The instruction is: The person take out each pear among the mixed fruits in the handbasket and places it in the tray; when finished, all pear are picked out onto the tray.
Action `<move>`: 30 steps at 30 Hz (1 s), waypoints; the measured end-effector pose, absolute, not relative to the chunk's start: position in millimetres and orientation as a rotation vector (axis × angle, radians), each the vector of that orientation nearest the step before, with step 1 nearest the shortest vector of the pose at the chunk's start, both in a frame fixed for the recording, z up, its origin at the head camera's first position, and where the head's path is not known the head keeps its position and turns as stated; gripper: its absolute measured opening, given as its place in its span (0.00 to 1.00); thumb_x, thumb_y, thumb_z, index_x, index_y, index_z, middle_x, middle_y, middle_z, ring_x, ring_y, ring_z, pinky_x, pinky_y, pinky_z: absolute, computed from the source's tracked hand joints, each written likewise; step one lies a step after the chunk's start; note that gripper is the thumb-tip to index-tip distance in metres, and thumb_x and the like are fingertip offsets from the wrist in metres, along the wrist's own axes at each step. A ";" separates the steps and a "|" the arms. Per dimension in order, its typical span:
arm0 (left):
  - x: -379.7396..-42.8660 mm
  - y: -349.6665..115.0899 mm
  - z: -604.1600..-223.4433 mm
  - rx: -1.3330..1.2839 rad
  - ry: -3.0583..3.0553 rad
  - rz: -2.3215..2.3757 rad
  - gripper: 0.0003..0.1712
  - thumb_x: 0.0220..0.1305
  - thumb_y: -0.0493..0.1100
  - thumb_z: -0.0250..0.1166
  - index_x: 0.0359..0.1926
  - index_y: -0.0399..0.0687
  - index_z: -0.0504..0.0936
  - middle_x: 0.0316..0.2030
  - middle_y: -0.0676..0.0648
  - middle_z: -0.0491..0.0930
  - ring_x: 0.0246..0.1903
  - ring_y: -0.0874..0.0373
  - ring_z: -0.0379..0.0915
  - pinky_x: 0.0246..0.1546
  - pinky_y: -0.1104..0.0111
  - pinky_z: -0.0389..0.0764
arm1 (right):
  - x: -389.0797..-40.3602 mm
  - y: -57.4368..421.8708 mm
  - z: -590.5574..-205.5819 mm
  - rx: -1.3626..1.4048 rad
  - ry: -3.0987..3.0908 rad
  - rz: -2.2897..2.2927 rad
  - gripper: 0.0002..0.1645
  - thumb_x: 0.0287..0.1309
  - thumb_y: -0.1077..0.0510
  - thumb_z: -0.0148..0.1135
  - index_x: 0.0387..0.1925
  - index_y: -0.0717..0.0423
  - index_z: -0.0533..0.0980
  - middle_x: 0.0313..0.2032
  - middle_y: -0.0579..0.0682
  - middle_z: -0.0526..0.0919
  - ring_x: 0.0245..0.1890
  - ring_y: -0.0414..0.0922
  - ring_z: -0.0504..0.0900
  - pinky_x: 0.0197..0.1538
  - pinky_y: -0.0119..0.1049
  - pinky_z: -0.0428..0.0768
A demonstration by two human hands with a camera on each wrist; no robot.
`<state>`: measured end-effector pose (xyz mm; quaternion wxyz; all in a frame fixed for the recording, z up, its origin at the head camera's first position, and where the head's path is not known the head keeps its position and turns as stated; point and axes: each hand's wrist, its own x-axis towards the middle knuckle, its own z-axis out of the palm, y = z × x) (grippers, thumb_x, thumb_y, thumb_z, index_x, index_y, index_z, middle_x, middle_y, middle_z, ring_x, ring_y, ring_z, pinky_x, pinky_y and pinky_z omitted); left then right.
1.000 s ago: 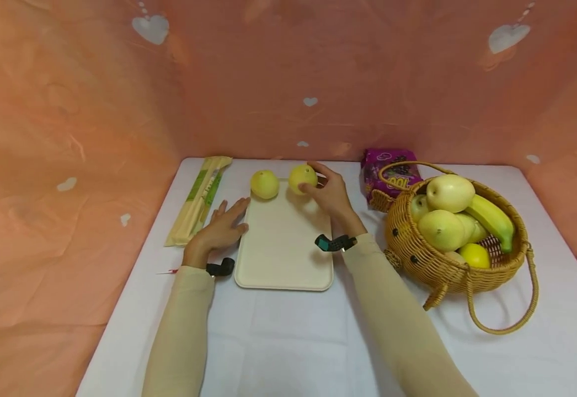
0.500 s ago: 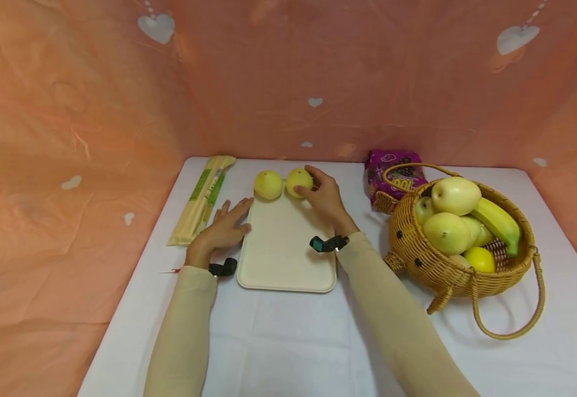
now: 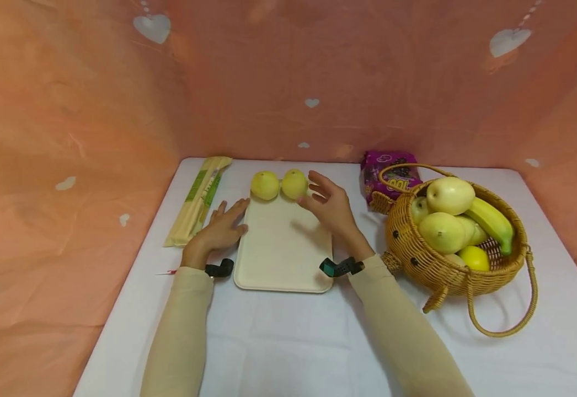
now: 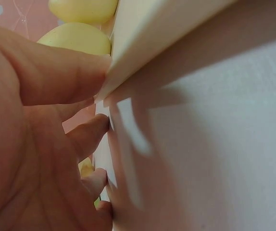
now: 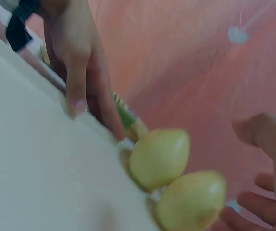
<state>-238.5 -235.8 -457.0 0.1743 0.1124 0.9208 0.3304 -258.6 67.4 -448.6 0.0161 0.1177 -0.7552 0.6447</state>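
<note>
A cream rectangular tray [image 3: 283, 248] lies on the white-covered table. At its far end sit two round yellow-green fruits, a left fruit [image 3: 265, 185] and a right fruit [image 3: 294, 184], side by side. Just right of the right fruit is my right hand [image 3: 332, 207], fingers spread and apart from it in the right wrist view. My left hand [image 3: 219, 227] rests by the tray's left edge with extended fingers. In the left wrist view its thumb [image 4: 66, 72] touches the tray rim and the other fingertips reach the table.
A wicker animal-shaped basket [image 3: 425, 270] on the right holds pale fruits, a banana [image 3: 489, 220] and a yellow fruit [image 3: 474, 257]. Behind it lies a purple packet [image 3: 389, 171]. A long pack of wooden sticks [image 3: 196, 204] lies at left. Close to the left wrist is a thin red-tipped item [image 3: 169, 272].
My right hand has moved the right fruit leftward, close to the other one, then let go and drawn back slightly to the right. The left hand has stayed by the tray.
</note>
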 end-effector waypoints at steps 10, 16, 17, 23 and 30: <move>-238.2 -239.7 -458.0 0.260 2.575 0.956 0.43 0.84 0.45 0.55 0.91 0.56 0.47 0.90 0.44 0.41 0.87 0.35 0.15 0.82 0.30 0.23 | -186.3 97.7 -397.1 0.794 -2.298 2.139 0.43 0.66 0.65 0.77 0.79 0.57 0.71 0.76 0.55 0.77 0.75 0.53 0.78 0.76 0.43 0.78; -238.5 -235.2 -455.8 0.296 2.579 0.951 0.43 0.84 0.44 0.55 0.91 0.54 0.47 0.90 0.43 0.41 0.87 0.34 0.15 0.84 0.33 0.23 | -138.3 138.1 -376.3 1.023 -2.226 2.160 0.45 0.63 0.67 0.78 0.78 0.66 0.70 0.75 0.61 0.77 0.73 0.54 0.80 0.76 0.44 0.79; -238.6 -234.8 -455.6 0.303 2.582 0.948 0.43 0.84 0.44 0.54 0.90 0.54 0.47 0.90 0.43 0.41 0.87 0.33 0.15 0.84 0.33 0.22 | -130.9 146.8 -373.7 1.034 -2.228 2.169 0.45 0.62 0.70 0.78 0.78 0.66 0.70 0.75 0.61 0.77 0.73 0.53 0.80 0.73 0.43 0.82; -240.0 -234.1 -457.2 0.307 2.586 0.960 0.43 0.83 0.43 0.55 0.90 0.54 0.48 0.90 0.42 0.41 0.87 0.33 0.15 0.83 0.34 0.21 | -99.1 208.8 -366.0 1.159 -2.183 2.137 0.48 0.55 0.82 0.73 0.76 0.78 0.66 0.76 0.65 0.75 0.74 0.51 0.80 0.72 0.36 0.81; -241.8 -236.5 -460.0 0.280 2.589 0.931 0.43 0.83 0.44 0.55 0.91 0.54 0.47 0.90 0.44 0.41 0.87 0.33 0.15 0.84 0.34 0.22 | -83.9 274.3 -362.5 1.216 -2.051 2.075 0.43 0.51 0.87 0.71 0.68 0.92 0.63 0.72 0.74 0.76 0.74 0.55 0.79 0.73 0.36 0.80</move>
